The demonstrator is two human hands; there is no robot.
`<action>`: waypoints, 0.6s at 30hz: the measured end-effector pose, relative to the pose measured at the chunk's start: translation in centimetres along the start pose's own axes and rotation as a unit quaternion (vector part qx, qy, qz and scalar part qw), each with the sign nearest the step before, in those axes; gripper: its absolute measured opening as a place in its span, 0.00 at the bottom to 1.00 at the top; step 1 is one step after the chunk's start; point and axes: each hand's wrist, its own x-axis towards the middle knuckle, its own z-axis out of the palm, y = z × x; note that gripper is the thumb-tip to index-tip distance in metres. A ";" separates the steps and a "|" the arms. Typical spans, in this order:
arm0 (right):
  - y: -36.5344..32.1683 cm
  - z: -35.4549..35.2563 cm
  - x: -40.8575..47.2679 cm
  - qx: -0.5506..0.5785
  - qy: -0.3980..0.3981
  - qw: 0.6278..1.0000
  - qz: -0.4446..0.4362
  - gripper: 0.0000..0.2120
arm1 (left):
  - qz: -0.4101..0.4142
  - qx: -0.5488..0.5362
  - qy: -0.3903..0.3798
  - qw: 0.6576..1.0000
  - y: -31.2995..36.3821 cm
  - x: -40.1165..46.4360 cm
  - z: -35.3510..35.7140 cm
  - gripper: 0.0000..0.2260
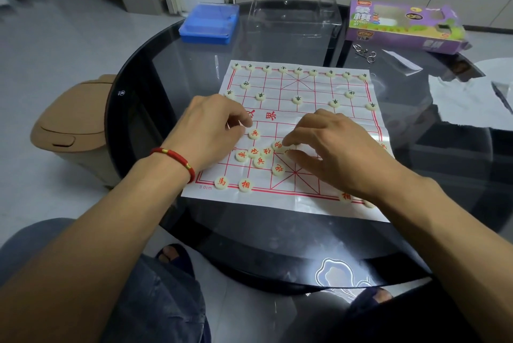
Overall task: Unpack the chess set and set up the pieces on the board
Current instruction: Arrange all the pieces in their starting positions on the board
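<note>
A white paper board [277,87] with red lines lies on the round glass table [249,231]. Dark-lettered pieces [298,70] stand in rows along its far side. Red-lettered pieces [254,152] lie bunched in the near left part, and one [254,133] sits alone above them. Two more [221,182] stand on the near edge line. My left hand [213,126] hovers over the board's left side with curled fingers; what they hold is hidden. My right hand [333,148] reaches into the bunch and pinches a red piece [288,151] between thumb and forefinger.
At the table's far side stand a blue plastic box [209,23], a clear plastic lid [294,17] and the purple set carton [402,26]. Metal rings [365,52] and a clear bag [402,60] lie right of the board. A tan bin [72,131] stands on the floor at left.
</note>
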 end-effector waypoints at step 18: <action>-0.7 -1.4 0.3 0.056 0.042 0.997 0.010 0.13 | -0.003 -0.166 -0.034 0.985 1.2 -1.5 -0.7 0.07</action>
